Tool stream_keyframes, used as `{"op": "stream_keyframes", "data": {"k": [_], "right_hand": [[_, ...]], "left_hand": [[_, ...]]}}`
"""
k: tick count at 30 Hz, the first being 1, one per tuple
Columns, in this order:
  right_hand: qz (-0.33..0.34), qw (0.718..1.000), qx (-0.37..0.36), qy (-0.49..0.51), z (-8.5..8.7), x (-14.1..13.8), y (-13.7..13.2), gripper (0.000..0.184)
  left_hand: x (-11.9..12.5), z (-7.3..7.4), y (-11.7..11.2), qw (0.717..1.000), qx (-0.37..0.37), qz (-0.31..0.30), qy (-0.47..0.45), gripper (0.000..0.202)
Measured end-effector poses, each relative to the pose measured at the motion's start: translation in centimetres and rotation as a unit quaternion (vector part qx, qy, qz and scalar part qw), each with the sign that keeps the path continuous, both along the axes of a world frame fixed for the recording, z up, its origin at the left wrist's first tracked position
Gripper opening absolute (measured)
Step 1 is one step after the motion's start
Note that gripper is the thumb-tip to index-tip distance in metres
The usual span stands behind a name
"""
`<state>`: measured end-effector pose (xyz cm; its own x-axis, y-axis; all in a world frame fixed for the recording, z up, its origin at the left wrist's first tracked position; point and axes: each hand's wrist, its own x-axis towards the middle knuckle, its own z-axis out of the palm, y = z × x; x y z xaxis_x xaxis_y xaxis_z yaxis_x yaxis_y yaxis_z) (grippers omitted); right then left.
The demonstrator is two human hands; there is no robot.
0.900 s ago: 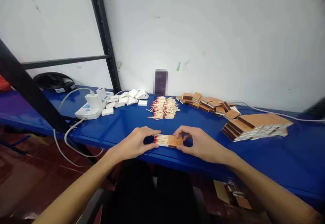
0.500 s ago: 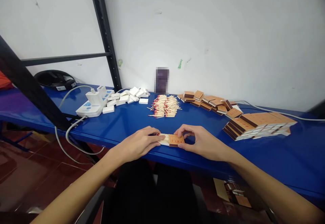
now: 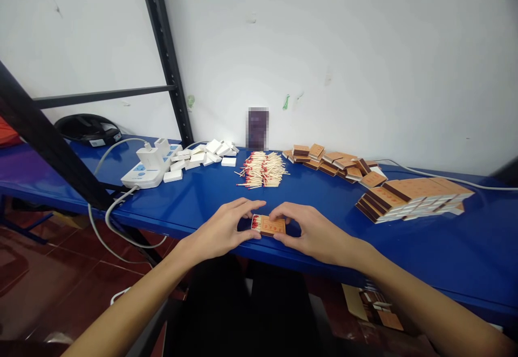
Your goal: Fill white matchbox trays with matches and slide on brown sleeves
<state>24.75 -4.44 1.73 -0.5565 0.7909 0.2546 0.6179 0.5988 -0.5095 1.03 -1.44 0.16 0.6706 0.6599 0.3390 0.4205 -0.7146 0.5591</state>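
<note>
A matchbox (image 3: 272,226) lies flat near the front edge of the blue table, its tan printed sleeve covering most of the white inner tray. Red match heads (image 3: 256,222) show at the tray's left end, which sticks out of the sleeve. My right hand (image 3: 313,230) pinches the sleeve's right end between thumb and fingers. At the left end is my left hand (image 3: 229,225), thumb at the near corner and index finger raised above the far side; its other fingertips are partly hidden. Behind the matchbox lies a pile of loose matches (image 3: 264,170).
White trays (image 3: 198,157) are heaped at the back left beside a power strip (image 3: 148,173) with cables. Tan matchboxes (image 3: 343,161) are scattered at the back right, and more form a stack (image 3: 413,198). A pixelated dark rectangle (image 3: 258,129) stands against the wall.
The sleeve has slid left over the tray, covering most of the matches. My right hand moved left with it. My left fingers lifted off the matches, uncovering the red heads.
</note>
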Motion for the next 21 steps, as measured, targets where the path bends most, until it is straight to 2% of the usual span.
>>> {"op": "stream_keyframes", "data": {"k": [4,8,14,18,21], "right_hand": [[0.009,1.000,0.016,-0.005,-0.6,0.1,-0.1,0.019],[0.003,0.999,0.020,-0.027,-1.5,0.5,0.0,0.023],[-0.010,0.999,0.017,-0.029,-1.7,0.6,0.1,0.026],[-0.002,1.000,0.014,-0.014,-1.2,0.2,0.1,0.028],[-0.005,1.000,0.003,-0.007,-1.1,0.0,0.1,0.028]], "left_hand": [[0.2,0.3,-0.1,0.998,-0.029,0.036,-0.041,0.032],[0.6,0.6,-0.7,0.998,0.011,0.063,0.017,0.024],[1.3,0.6,-1.4,0.997,-0.019,0.068,0.042,0.028],[1.6,0.7,-1.1,0.995,-0.065,0.059,0.045,0.035],[1.9,0.8,-0.8,0.995,-0.064,0.057,0.050,0.035]]}}
